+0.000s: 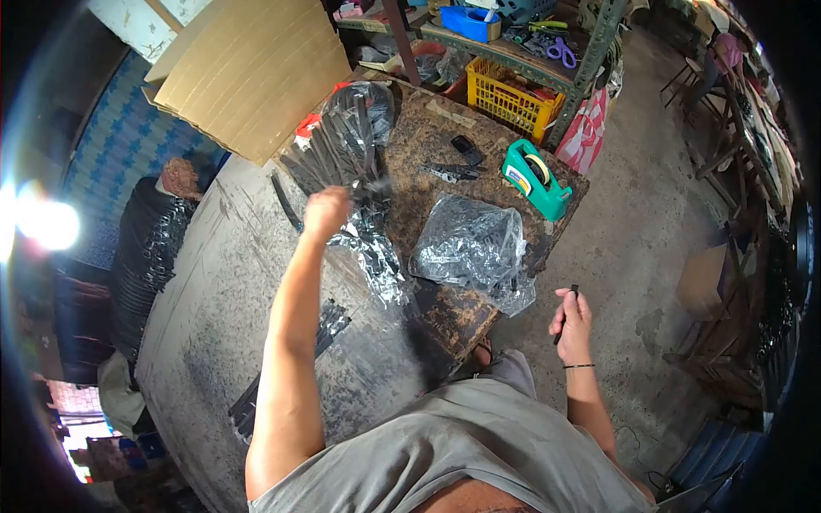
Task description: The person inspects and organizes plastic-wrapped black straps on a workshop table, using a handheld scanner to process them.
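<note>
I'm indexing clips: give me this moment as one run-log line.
left hand: at black strips, grip unclear; right hand: holding slim black piece; green tape dispenser: on wooden tabletop

A hand has a broad way over the pale worktop [214, 299] at left of frame and above the floor [633, 256] at right. Cardboard [248, 77] walls off the upper left. Mid-frame, the puffed plastic bag [470, 244] blocks a low crossing between the hands; the green tape dispenser [552, 198] and yellow crate [513, 101] bar the upper right. Blur makes clearance around the left hand [329, 212] hard to judge.
</note>
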{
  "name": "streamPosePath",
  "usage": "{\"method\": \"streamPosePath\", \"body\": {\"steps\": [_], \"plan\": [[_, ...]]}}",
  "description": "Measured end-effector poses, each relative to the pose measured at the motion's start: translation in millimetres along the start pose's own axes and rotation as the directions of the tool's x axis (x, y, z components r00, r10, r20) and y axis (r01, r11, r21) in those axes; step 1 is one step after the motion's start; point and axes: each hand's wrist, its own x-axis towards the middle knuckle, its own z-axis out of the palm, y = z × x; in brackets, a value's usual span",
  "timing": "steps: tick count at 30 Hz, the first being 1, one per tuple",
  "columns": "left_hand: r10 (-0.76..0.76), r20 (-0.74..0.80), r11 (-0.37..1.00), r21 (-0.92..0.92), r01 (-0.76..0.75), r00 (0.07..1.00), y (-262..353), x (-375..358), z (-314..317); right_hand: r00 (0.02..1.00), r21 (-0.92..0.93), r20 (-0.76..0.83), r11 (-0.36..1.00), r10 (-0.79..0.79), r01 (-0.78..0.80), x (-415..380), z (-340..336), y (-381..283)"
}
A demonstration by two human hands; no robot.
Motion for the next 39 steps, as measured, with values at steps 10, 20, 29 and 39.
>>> {"method": "streamPosePath", "body": {"steps": [10, 20, 29, 39], "plan": [[-0.656, -0.382, 0.666, -0.698, 0.262, 0.65, 27.3, -168.7, -98.3, 0.912, -0.112, 0.354, 0.977, 0.208, -0.179, -31.5, 46.1, 37.1], [-0.794, 0.21, -0.225, -0.973, 0.046, 0.571, 142.5, -259.2, -65.4, 0.778, -0.491, 0.534, 0.628, -0.331, 0.604, 147.5, 120.2, -24.2], [-0.865, 0.276, -0.312, -0.95, -0.017, 0.42, 176.1, -261.5, -65.2, 0.868, -0.868, 0.496, 0.016, -0.044, 0.497, 274.5, 203.8, 1.2], [-0.818, 0.417, -0.489, -0.867, -0.097, 0.397, 171.0, -249.3, -69.5, 0.922, -0.912, 0.388, -0.137, 0.02, 0.387, 330.8, 228.0, 13.7]]}}
